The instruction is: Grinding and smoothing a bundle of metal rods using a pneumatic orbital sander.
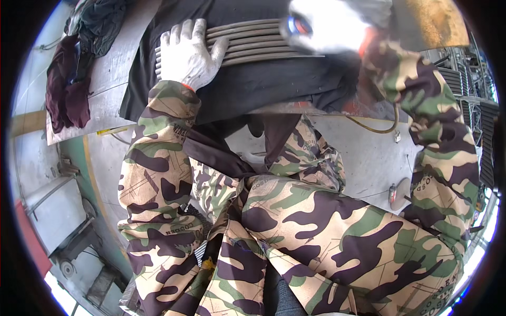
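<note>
My left hand, in a white knit glove, lies flat with fingers spread across a row of several grey metal rods. The rods rest side by side on a black cloth spread over the table. At the right end of the rods is my right hand, also white-gloved and smeared by motion. It grips a round thing with a blue rim and some red inside; its exact kind is too blurred to tell. The right hand and that thing cover the far right ends of the rods.
Dark and maroon clothes lie on the left of the table. A brown-stained sheet is at the far right. Below the table's front edge hangs a yellowish hose. Dark metal racks stand to the right, wheeled equipment lower left.
</note>
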Demonstrator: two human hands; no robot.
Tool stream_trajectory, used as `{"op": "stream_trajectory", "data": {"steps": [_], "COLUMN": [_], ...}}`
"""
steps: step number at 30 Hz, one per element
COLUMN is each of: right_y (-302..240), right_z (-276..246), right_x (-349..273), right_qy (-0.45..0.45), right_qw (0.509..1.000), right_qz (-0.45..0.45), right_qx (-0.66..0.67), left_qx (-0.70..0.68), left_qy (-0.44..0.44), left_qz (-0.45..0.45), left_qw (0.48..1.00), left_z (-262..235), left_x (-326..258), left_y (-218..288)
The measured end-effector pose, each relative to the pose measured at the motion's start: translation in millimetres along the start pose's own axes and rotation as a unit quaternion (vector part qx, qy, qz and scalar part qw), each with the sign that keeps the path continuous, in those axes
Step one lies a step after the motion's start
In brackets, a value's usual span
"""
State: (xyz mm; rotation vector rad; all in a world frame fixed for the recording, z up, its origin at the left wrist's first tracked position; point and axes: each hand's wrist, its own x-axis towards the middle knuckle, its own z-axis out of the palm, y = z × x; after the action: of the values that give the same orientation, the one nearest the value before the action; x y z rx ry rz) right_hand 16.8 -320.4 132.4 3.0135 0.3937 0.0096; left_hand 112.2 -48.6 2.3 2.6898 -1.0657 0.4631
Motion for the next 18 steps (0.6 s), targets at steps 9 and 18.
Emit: {"op": "stream_trajectory", "data": {"steps": [9, 18], "right_y": [-10.7, -35.5], "right_z": [9.9, -1.6], "right_x": [21.9, 47.1], "right_qy": [0.013, -0.025], "right_qw": [1.0, 0.999], "right_qz": [-0.02, 0.019], "right_qx": [0.002, -0.017], "left_qx": [0.002, 0.019], "left_qy": [-0.012, 0.062], "left_qz": [-0.01, 0.015], "left_qw": [1.0, 0.998], "left_z": [2.8, 12.1], "left_x": [5.1, 3.2], "left_y": [-4.3, -7.3]}}
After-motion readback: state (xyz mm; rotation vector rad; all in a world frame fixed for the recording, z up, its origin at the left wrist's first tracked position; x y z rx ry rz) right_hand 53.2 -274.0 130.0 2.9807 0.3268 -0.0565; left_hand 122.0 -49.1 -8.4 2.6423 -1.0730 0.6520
